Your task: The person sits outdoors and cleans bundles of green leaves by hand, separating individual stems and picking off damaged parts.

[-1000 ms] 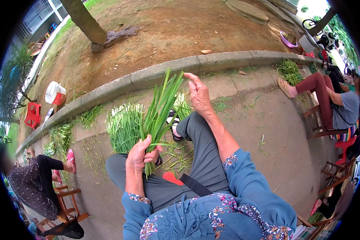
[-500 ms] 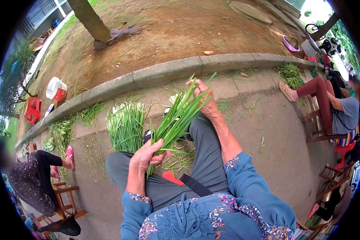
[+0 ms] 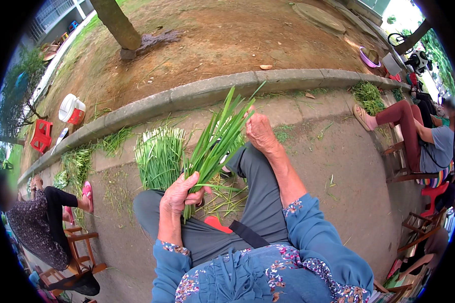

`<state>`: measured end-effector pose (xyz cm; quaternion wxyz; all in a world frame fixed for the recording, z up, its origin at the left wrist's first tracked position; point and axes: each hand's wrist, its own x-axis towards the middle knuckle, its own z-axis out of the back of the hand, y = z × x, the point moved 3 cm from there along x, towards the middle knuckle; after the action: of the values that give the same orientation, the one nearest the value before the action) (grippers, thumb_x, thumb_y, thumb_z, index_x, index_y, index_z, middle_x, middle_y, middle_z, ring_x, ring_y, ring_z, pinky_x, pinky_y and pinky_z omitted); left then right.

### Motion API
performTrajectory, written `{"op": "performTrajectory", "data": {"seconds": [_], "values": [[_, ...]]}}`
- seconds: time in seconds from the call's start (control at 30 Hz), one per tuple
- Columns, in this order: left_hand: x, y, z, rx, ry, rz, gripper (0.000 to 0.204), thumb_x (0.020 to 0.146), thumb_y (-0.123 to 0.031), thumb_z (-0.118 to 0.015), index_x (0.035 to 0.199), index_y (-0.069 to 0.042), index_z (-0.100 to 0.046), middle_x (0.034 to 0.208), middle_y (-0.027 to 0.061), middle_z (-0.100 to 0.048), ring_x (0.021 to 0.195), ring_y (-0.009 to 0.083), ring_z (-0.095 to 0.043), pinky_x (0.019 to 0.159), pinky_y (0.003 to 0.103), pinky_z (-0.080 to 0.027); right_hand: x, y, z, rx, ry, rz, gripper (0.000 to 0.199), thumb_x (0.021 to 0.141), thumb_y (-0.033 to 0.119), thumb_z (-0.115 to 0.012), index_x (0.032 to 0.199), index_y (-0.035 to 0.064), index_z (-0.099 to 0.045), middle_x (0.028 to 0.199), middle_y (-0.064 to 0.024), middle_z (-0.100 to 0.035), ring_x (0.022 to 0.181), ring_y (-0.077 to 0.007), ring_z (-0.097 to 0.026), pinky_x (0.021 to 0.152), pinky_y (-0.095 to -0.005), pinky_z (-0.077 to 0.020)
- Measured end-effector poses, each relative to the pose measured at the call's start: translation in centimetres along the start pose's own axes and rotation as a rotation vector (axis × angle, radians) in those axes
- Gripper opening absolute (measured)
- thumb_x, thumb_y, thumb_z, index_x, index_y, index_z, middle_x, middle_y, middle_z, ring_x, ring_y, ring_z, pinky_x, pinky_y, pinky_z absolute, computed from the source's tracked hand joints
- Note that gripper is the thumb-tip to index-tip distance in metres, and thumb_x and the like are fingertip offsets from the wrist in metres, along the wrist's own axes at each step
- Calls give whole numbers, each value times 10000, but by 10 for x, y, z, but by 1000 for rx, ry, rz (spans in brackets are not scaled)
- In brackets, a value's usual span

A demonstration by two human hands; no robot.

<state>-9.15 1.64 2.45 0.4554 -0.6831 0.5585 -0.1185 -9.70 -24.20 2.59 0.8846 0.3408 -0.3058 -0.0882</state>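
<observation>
My left hand [image 3: 181, 194] is closed around the lower part of a loose bunch of green garlic chives [image 3: 213, 144], whose blades fan up and to the right above my lap. Beside the upper right of the bunch, my right hand [image 3: 262, 132] has its fingers pinched together at the blade tips; what lies between them is hidden. A neat stack of chives [image 3: 159, 157] with pale ends away from me lies on the pavement to the left. Behind the held bunch more chives are partly hidden. Loose chive scraps [image 3: 226, 196] are scattered between my legs.
A stone curb [image 3: 207, 92] runs across beyond the chives, with bare soil and a tree trunk [image 3: 117, 25] past it. Seated people [image 3: 38, 227] are at left and right. A white bucket [image 3: 70, 108] and red stool [image 3: 41, 136] stand at the left.
My right hand has moved slightly down and out from the blades, its fingers drawn closer together. The chive bunch has swung more upright, and my left hand has shifted a little left.
</observation>
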Motion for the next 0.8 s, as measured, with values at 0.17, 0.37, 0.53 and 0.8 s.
{"op": "performTrajectory", "data": {"seconds": [0.17,0.37,0.53,0.8], "values": [[4,2,0,12,-90,-4,515,893,-439,-440,821,58,-556,429,-31,-314,329,39,-207,329,201,-154,2,-4,-1,-78,-153,-131,97,895,141,-410,871,58,-456,653,-193,-542,633,-391,-555,535,-474,-405],[-2,-3,5,-41,-18,-110,556,910,-459,-371,809,47,-579,412,-39,-300,317,51,-227,332,207,-191,1,-40,23,43,-464,-279,219,900,174,-427,773,37,-542,593,-74,-540,508,-226,-519,478,-349,-393],[-1,-4,17,-228,-57,-207,555,914,-468,-345,818,28,-573,410,-45,-286,316,56,-217,331,217,-198,-6,7,9,663,-16,-558,176,859,147,-522,757,36,-611,550,50,-463,514,-23,-384,442,-224,-327],[-5,-8,25,-274,-86,-250,579,906,-501,-324,822,15,-573,415,-51,-290,319,52,-210,344,211,-188,-52,49,-20,420,768,16,100,763,117,-599,769,23,-633,794,-63,-611,664,-103,-553,606,-252,-440]]}}
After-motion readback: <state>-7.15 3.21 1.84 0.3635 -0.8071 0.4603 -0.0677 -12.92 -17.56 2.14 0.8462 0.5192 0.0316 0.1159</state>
